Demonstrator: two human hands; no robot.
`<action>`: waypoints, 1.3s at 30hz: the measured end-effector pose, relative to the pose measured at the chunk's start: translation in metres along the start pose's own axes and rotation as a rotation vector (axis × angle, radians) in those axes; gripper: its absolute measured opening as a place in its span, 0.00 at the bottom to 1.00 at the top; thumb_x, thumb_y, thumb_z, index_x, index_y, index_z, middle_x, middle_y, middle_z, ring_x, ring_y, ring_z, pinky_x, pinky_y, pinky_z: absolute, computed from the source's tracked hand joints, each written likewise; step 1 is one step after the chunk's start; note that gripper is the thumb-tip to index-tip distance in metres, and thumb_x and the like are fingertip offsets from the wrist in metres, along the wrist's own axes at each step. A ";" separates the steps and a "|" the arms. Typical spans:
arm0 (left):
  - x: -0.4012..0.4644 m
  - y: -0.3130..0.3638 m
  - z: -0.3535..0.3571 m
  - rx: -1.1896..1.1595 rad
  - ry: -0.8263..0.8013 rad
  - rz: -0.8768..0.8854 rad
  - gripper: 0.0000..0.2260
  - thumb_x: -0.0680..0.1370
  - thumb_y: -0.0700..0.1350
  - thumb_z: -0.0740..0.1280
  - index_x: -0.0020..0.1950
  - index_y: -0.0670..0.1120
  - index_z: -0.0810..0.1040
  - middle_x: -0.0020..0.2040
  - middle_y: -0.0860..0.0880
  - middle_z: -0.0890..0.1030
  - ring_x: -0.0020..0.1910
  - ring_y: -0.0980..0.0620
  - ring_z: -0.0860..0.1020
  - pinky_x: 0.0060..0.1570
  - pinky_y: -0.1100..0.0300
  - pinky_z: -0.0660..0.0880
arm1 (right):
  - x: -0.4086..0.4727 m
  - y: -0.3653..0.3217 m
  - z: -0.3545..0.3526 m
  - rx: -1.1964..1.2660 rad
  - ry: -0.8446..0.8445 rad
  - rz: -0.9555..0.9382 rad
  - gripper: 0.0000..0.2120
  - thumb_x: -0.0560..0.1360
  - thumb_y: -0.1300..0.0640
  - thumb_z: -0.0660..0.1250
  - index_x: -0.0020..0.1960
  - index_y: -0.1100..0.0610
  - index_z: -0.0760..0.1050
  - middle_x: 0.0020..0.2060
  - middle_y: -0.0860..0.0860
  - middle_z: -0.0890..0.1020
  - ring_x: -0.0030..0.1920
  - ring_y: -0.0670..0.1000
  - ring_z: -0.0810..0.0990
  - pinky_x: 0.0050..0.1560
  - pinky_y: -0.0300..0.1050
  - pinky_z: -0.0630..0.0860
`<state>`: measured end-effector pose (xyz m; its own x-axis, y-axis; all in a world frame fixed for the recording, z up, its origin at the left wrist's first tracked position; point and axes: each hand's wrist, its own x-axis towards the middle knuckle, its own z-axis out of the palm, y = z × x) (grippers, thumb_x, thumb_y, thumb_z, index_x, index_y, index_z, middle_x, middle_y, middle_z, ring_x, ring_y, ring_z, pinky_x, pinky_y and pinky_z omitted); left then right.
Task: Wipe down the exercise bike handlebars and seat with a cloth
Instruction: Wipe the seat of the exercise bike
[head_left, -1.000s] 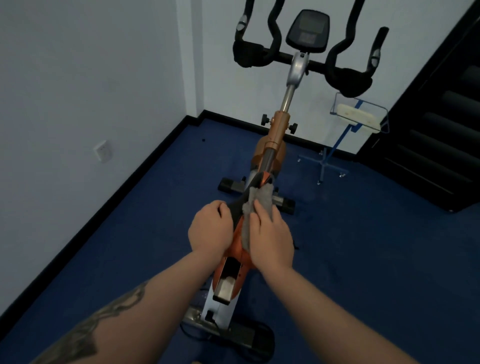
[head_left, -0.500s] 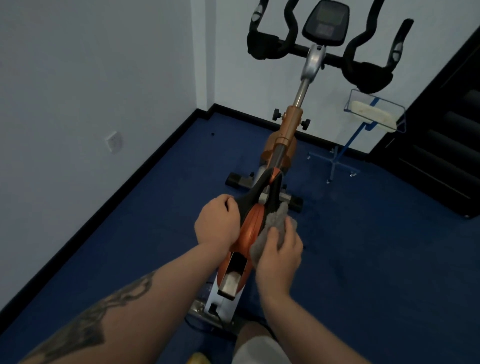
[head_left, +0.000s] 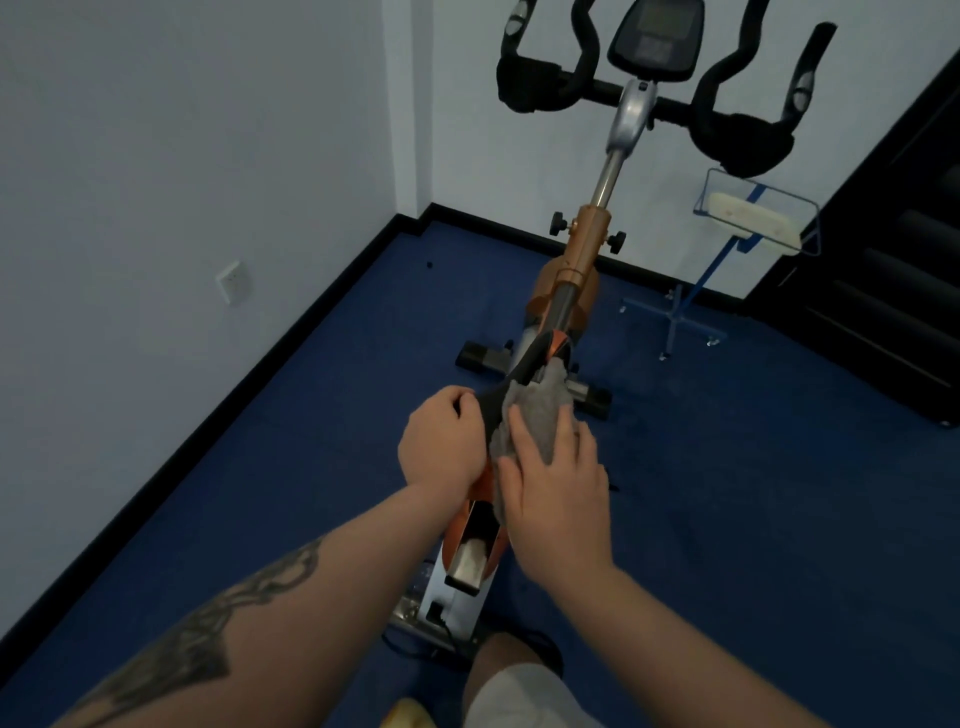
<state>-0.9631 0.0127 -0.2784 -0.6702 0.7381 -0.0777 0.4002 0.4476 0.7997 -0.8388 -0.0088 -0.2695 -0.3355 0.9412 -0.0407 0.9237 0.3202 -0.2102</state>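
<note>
The cloth, grey and crumpled, lies on the bike's black seat, pressed there by the right hand, fingers fairly straight and spread over it. The left hand curls its grip round the seat's left edge, forearm tattooed. Ahead rise the black handlebars and the console, its screen unreadable. Right of the bike, a wire basket on a blue stand holds a pale block.

Seat lies between the hands: left hand on its left edge, right hand over the cloth on top. Handlebars far ahead; wire stand ahead-right.
</note>
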 end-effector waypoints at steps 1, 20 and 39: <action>0.000 0.000 0.000 0.010 0.000 0.010 0.12 0.81 0.49 0.56 0.51 0.53 0.80 0.40 0.59 0.75 0.38 0.60 0.72 0.38 0.58 0.70 | 0.007 0.001 -0.002 0.014 -0.030 -0.001 0.28 0.79 0.39 0.39 0.78 0.40 0.45 0.79 0.56 0.46 0.76 0.60 0.49 0.71 0.63 0.60; -0.001 -0.002 0.001 -0.062 0.025 -0.013 0.14 0.81 0.47 0.56 0.54 0.50 0.81 0.49 0.52 0.81 0.49 0.50 0.77 0.47 0.54 0.74 | 0.053 0.004 -0.008 0.125 -0.118 -0.055 0.25 0.83 0.44 0.42 0.79 0.46 0.44 0.79 0.50 0.47 0.78 0.55 0.42 0.76 0.58 0.50; 0.001 -0.005 0.003 -0.158 0.075 -0.067 0.13 0.81 0.44 0.55 0.50 0.50 0.80 0.46 0.52 0.80 0.43 0.53 0.76 0.40 0.57 0.69 | 0.037 0.002 0.002 0.065 0.016 -0.268 0.24 0.81 0.43 0.38 0.77 0.37 0.51 0.78 0.45 0.54 0.78 0.50 0.47 0.75 0.55 0.41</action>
<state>-0.9634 0.0125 -0.2845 -0.7389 0.6673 -0.0941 0.2540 0.4051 0.8783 -0.8502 0.0264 -0.2735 -0.5630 0.8255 0.0401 0.7884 0.5510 -0.2735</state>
